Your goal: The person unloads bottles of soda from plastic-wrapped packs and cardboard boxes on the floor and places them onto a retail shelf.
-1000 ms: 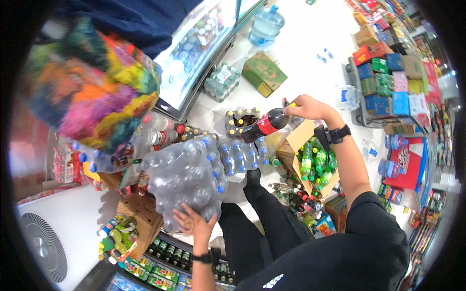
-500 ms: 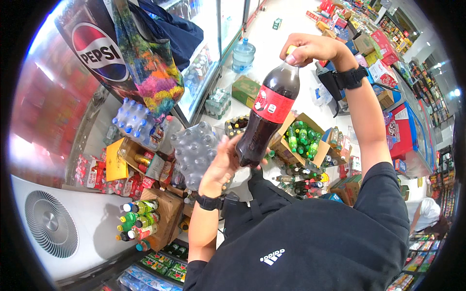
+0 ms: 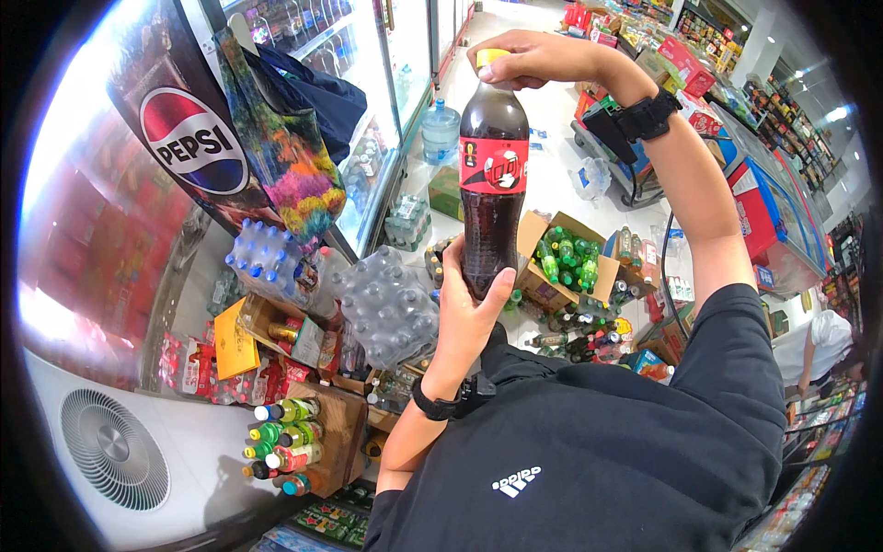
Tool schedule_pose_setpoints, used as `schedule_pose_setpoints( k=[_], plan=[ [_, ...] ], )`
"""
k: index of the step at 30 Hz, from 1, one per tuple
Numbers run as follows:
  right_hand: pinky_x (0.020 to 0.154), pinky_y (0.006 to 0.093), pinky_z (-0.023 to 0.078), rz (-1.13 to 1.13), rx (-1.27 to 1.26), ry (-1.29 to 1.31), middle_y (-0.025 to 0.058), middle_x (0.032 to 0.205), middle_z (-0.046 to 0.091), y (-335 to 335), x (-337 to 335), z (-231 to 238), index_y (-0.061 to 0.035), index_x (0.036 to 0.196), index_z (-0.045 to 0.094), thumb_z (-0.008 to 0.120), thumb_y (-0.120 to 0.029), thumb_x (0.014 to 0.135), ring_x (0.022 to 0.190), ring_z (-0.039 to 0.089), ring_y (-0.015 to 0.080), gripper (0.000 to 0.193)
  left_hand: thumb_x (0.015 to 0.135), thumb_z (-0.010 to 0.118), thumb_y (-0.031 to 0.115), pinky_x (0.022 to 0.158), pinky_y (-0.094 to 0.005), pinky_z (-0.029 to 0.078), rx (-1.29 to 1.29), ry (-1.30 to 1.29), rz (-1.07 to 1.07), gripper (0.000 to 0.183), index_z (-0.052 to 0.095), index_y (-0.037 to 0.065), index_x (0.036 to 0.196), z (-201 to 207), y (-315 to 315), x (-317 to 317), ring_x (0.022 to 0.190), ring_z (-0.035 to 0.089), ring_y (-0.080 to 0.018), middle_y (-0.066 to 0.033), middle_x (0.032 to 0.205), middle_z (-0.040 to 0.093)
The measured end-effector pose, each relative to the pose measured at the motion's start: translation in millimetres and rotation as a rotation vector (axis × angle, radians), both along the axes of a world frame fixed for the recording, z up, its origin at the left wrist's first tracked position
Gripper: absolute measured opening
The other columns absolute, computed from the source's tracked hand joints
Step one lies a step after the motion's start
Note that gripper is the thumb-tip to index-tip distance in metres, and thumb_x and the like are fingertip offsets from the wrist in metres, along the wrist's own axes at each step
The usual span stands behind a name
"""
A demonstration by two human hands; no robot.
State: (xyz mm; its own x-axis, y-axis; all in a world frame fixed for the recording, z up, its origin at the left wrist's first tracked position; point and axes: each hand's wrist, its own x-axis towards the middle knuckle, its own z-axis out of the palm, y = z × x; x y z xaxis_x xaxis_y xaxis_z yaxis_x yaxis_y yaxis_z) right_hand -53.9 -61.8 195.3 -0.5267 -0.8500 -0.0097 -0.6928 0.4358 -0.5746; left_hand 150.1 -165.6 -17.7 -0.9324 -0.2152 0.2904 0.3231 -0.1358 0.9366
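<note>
A glass-doored upright cooler (image 3: 418, 46) fills the upper left of the frame, and a red-and-blue chest freezer (image 3: 763, 207) stands at the right. In the lower left is a white fan unit (image 3: 115, 442); near the right edge, another person in a white top (image 3: 814, 348) is partly in view.

Right of centre, an open carton (image 3: 531, 235) already holds green bottles (image 3: 566, 258), while a cluster of loose bottles (image 3: 589, 339) lies unboxed just below it. Left of centre sits a film-wrapped pack (image 3: 386, 304) of clear bottles, its wrap apparently intact. Farther down and left, bottles with mixed caps (image 3: 296, 432) rest against a brown carton (image 3: 345, 428).

The large dark bottle (image 3: 494, 221) is in the upper middle of the frame, nearly upright, its red label facing the camera. Judging from this, the lifting is done and the bottle is under control, but it is not yet set down; how much remains with the bottles around cannot be told.

The left hand (image 3: 467, 313) grasps the bottle's lower end, thumb across the front. The right hand (image 3: 543, 60) grips its top, thumb and fingers around the yellow cap (image 3: 492, 57). The cap is on, so the bottle appears unopened.
</note>
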Motion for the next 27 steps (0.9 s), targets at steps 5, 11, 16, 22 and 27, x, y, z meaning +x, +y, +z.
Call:
schedule_pose_setpoints(
  k=[5,11,16,22,27],
  plan=[
    [0.043,0.0174,0.027,0.045,-0.04,0.046,-0.0053,0.063,0.041,-4.0,12.5,3.4,-0.0109,0.083,0.054,0.053,-0.042,0.085,0.053,0.036,0.0021,0.032,0.079,0.067,0.029,0.089,-0.029,0.038,-0.002,0.053,0.065,0.066,0.034,-0.004,0.125,1.3,-0.2,3.7,0.099,0.05,-0.017,-0.0122,0.109,0.051],
    [0.056,0.0198,0.039,0.12,-0.208,-0.051,-0.0029,0.072,0.048,-4.1,21.6,2.7,-0.0087,0.088,0.054,0.053,-0.034,0.087,0.064,0.046,0.0062,0.025,0.079,0.067,0.027,0.09,-0.0304,0.038,-0.036,0.094,0.09,0.066,0.033,-0.006,0.126,-0.9,-3.3,2.0,0.102,0.049,-0.0179,-0.0136,0.113,0.049],
    [0.086,0.0327,0.044,0.338,-0.596,-0.402,0.0123,0.094,0.058,-11.5,38.4,-35.1,-0.0046,0.098,0.049,0.048,-0.033,0.088,0.095,0.057,0.0203,0.03,0.079,0.066,0.026,0.09,-0.0298,0.038,0.017,0.133,0.064,0.066,0.034,-0.006,0.126,6.8,-0.8,4.6,0.101,0.049,-0.0174,-0.0127,0.113,0.049],
    [0.082,0.0327,0.048,0.124,-0.893,-0.532,0.0152,0.101,0.058,-1.5,94.4,-65.6,-0.0032,0.116,0.042,0.055,-0.045,0.081,0.098,0.057,0.022,0.057,0.078,0.067,0.026,0.09,-0.03,0.037,0.062,0.169,0.034,0.065,0.035,-0.004,0.126,1.1,3.6,3.6,0.101,0.048,-0.0171,-0.0117,0.112,0.049],
    [0.085,0.0359,0.047,-0.017,-0.949,-0.443,0.0137,0.103,0.058,-2.0,121.7,-87.9,0.0,0.118,0.044,0.073,-0.037,0.066,0.098,0.059,0.0241,0.07,0.078,0.065,0.03,0.09,-0.0301,0.037,-0.001,0.212,0.042,0.065,0.035,-0.003,0.126,4.2,6.8,9.9,0.102,0.047,-0.0169,-0.0106,0.112,0.048]
  ],
)
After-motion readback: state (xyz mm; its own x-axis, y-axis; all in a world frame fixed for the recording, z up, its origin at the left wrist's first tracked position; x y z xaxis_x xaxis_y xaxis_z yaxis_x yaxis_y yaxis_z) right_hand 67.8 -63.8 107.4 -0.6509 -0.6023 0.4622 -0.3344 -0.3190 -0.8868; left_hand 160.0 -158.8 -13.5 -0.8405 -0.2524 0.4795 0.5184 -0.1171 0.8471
